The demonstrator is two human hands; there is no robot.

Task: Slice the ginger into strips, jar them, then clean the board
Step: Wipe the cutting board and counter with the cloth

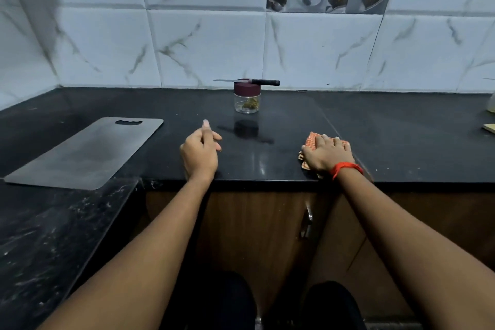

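Scanning from left to right, take the jar (247, 101) as the reference for every position. Locate the board (80, 154) well left of the jar and nearer the counter edge, lying flat on the counter (388, 131). Note its long axis: slanting from the near left up toward the jar, with the handle slot at the end closest to the jar. Find the left hand (199, 154) just left of the jar and in front of it, over the counter, fingers loosely curled with the forefinger stretched forward, holding nothing. Check the jar itself: upright, maroon lid (247, 88) on, ginger strips (250, 104) at the bottom, knife (247, 81) laid across the lid with the blade pointing left and the black handle pointing right. Find the right hand (327, 155) right of the jar and in front of it, fingers straight and spread, pressing flat on an orange checked cloth (311, 140) without gripping it. Judge slicing and jarring as done, board cleaning as the step in hand. Expect the cloth to need carrying leftward across the front of the jar to the board. Count the left hand as nearer the board, though empty; the right hand as farther, though on the cloth. Keep any sweep clear of the jar to avoid dislodging the knife.
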